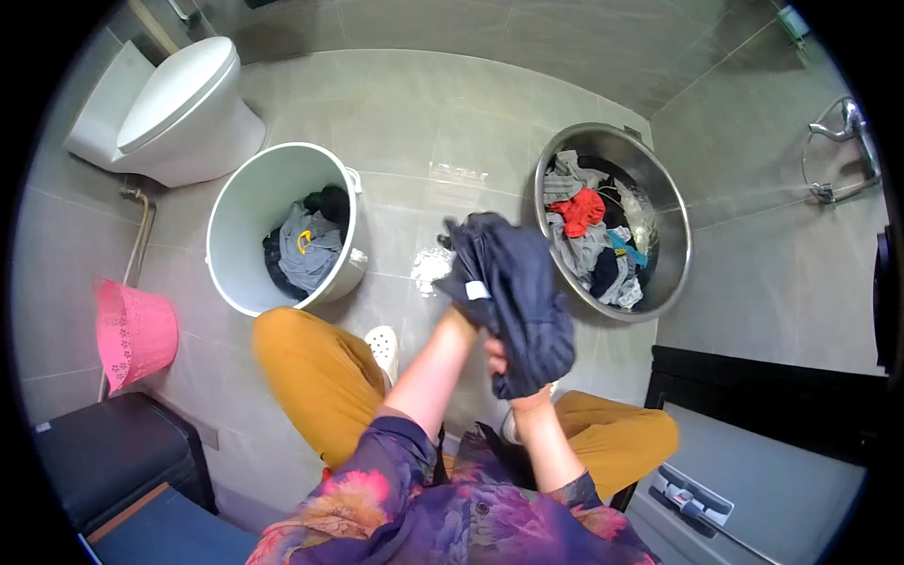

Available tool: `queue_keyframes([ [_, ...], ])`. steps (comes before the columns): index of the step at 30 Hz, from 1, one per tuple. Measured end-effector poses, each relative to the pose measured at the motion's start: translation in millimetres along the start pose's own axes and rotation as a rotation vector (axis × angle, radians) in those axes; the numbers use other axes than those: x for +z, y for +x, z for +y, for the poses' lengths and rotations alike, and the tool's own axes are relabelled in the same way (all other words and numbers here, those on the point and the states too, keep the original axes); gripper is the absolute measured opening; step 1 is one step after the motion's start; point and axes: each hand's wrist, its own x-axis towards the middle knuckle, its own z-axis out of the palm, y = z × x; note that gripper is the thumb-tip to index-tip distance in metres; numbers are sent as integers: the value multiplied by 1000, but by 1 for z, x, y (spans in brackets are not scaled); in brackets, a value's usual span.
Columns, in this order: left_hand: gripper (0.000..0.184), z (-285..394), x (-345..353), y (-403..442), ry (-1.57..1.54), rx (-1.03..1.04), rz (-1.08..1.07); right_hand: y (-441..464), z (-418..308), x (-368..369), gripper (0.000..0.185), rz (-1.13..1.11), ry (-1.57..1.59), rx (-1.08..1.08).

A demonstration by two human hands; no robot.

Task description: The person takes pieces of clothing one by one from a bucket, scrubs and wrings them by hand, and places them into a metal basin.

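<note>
A dark navy garment (518,292) with a small white label hangs bunched up in front of me, above the floor and between my knees. My left hand (459,325) reaches under its left side and grips it, mostly covered by the cloth. At the lower end, my right hand (533,399) is closed on the same garment, with the fabric draped over most of it. A few fingertips show beneath the cloth; I cannot tell which hand they belong to. Whether the garment is trousers or something else cannot be made out.
On the left stands a white bucket (218,235) with grey and dark clothes inside. A steel basin (680,245) on the right holds mixed laundry, including a red piece (581,212). White foam (431,270) lies on the tiles. A toilet (188,104) and pink basket (137,334) are at left.
</note>
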Motion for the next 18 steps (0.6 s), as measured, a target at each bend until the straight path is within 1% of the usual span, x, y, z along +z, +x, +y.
queue_keyframes([
  [1,41,36,-3,20,-729,-298,-67,-2,3,-14,46,-77,-46,36],
  [2,37,69,-7,35,-1451,-599,-138,-4,-1,-19,46,-74,-48,33],
  [4,26,60,-19,46,-986,-703,116,-7,-9,-27,50,124,-277,19],
  [5,27,57,-25,52,-412,-470,109,-2,-23,-15,58,-53,-553,29],
  [6,26,50,-27,60,-46,-314,77,11,-28,-13,61,-62,-696,68],
  [8,24,33,-23,66,584,-210,131,43,-35,-3,54,-37,-1794,-95],
  [9,33,30,-18,69,852,-380,79,58,-31,17,49,79,-2160,195],
  [10,33,31,-16,68,851,-374,72,66,-27,33,45,213,-2496,523],
  [11,39,33,-16,66,937,-400,73,77,-28,10,33,99,-2578,381],
  [12,46,35,-18,69,1025,-421,75,86,-27,-5,33,103,-2585,368],
  [13,70,10,-26,73,957,-549,81,94,-24,-17,30,104,-2717,278],
  [14,70,0,-28,72,958,-545,80,97,-21,-23,28,102,-2843,190],
  [15,81,-7,-29,67,826,-560,125,97,-16,-25,25,85,-2924,179],
  [16,91,-14,-31,62,696,-575,166,96,-13,-31,25,89,-2915,185],
  [17,110,-21,-33,60,584,-631,140,97,-9,-40,25,145,-2948,140],
  [18,110,-11,-28,55,587,-638,137,98,-6,-50,26,198,-2984,91],
])
